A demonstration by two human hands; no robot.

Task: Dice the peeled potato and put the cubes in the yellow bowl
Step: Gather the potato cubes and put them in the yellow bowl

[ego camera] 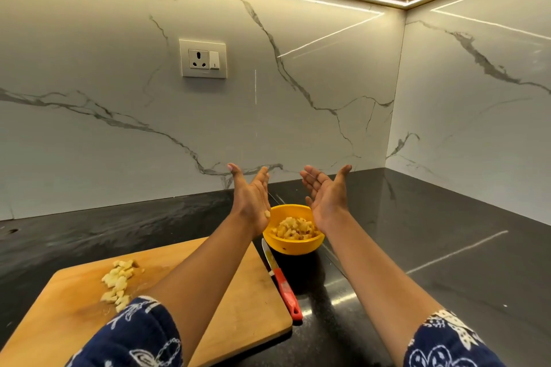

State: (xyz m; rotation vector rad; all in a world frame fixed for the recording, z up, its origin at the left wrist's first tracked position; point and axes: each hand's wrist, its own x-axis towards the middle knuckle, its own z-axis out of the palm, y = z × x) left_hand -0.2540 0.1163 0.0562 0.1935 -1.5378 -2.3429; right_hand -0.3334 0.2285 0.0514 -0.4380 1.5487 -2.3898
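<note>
Hands: both raised ahead of the body, above the far side of the yellow bowl [295, 246], palms turned toward each other and held apart.

Left hand [252, 197]: reaches forward on an outstretched forearm that crosses above the cutting board [238, 292]. Fingers [262, 177] straight and released, grasping nothing. Shows a single cube [267, 213] at the heel of the palm, over the bowl's left rim; cannot tell whether stuck to the skin or in the air.

Right hand [328, 197]: extends forward over the bowl's right rim, palm up and inward. Fingers [310, 179] spread, slightly bent, released, grasping nothing.

Potato cubes [295, 228]: heaped inside the yellow bowl, which stands on the dark tabletop [417, 232] just beyond the board's far right corner.

Loose pile [117, 281]: lies on the left part of the cutting board, near the left sleeve [140, 334].

Knife [283, 280]: lies on the tabletop along the board's right edge, red handle toward the body, blade tip near the bowl.
</note>
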